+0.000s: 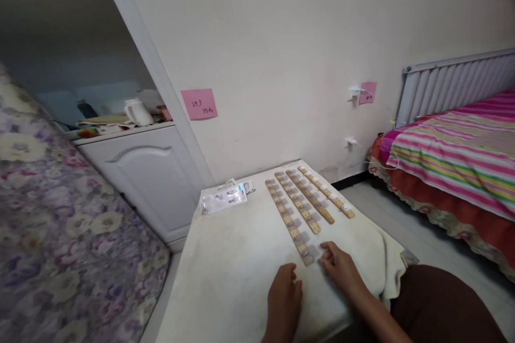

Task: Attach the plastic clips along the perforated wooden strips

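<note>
Four narrow wooden strips lie side by side on the white-covered table. The leftmost wooden strip (286, 217) reaches closest to me and carries a row of small translucent tabs on its right side. At its near end, a translucent tab (313, 252) sits right by the fingertips of my right hand (341, 269). Those fingers are bent in a pinch; whatever is between them is too small to make out. My left hand (284, 297) rests left of and below that strip's end, loosely curled, thumb and forefinger apart, nothing visible in it.
Clear plastic packets (223, 199) lie at the table's back left. The wall (261, 64) rises behind the table (225, 268). A cabinet (148, 182) and floral curtain (72, 236) stand left, a bed (450, 155) right. My knee (446, 305) is at the near right corner.
</note>
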Motion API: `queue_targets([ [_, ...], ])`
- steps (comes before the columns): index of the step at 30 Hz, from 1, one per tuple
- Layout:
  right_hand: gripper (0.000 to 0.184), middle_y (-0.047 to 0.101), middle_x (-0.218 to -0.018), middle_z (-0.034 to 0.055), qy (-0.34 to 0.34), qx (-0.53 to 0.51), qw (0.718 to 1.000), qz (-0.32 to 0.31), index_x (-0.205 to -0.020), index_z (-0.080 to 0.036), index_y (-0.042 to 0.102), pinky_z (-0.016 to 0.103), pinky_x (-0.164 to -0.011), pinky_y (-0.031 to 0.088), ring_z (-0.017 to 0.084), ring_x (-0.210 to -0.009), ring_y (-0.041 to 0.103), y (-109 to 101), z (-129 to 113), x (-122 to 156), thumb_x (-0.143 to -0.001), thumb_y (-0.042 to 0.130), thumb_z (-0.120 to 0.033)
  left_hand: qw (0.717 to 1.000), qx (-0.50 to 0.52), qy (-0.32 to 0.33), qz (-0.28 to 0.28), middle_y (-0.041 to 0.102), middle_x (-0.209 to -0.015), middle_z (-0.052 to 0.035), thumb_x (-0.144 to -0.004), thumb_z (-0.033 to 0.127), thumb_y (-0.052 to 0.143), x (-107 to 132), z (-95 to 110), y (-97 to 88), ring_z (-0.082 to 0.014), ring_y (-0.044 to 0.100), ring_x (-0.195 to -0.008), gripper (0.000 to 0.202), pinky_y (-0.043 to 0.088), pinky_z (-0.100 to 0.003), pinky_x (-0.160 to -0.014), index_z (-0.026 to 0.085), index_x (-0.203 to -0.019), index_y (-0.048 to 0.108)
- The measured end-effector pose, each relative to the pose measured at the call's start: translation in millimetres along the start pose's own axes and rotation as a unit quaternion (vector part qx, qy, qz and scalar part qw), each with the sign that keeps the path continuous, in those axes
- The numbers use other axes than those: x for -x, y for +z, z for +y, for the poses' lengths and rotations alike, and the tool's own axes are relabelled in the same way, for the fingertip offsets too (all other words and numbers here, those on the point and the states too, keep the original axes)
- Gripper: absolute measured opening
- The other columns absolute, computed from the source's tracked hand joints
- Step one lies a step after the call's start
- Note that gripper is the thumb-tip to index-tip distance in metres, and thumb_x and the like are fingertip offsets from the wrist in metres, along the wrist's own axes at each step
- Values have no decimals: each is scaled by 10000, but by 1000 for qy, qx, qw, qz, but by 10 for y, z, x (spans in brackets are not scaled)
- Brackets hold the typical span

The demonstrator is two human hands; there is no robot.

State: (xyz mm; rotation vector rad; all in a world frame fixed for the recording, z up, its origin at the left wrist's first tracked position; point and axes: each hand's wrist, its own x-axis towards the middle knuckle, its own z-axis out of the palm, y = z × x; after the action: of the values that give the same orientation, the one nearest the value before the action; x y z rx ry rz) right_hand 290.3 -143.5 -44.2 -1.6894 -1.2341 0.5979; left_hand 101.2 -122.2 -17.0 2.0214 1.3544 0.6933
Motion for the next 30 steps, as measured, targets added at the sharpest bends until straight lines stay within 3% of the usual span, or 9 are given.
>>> queue_targets([
  [8, 255, 618, -659, -26, 21, -48, 998, -17, -1025, -172, 515, 276, -596, 469, 161, -523, 633, 133, -15, -46, -807, 463, -293, 1000, 0, 4, 7, 610, -982, -39, -765, 201, 465, -222, 27, 210, -170, 581, -847, 389, 444, -293, -766, 182, -1149, 526],
  [17, 186, 643, -629, -34, 36, 5, 999, -13, -955, -211, 542, 272, -598, 445, 161, -511, 623, 192, -13, -113, -818, 459, -306, 1000, 20, 15, 5, 616, -855, 0, -799, 246, 479, -369, 22, 242, -157, 573, -788, 257, 421, -254, -706, 217, -1040, 562],
  [23, 172, 661, -664, -22, 43, 80, 996, 12, -926, -231, 558, 265, -614, 420, 188, -643, 644, 213, -28, -149, -811, 492, -342, 999, 35, 5, -11, 633, -788, 20, -818, 290, 489, -440, -32, 234, -143, 587, -712, 179, 397, -235, -644, 231, -965, 572],
  [30, 195, 637, -665, -20, 30, 96, 995, 20, -932, -227, 528, 271, -624, 424, 188, -647, 634, 226, -20, -92, -835, 474, -389, 999, 18, -34, -3, 652, -763, 38, -827, 302, 478, -533, 7, 220, -145, 613, -715, 242, 381, -230, -646, 253, -1059, 527],
])
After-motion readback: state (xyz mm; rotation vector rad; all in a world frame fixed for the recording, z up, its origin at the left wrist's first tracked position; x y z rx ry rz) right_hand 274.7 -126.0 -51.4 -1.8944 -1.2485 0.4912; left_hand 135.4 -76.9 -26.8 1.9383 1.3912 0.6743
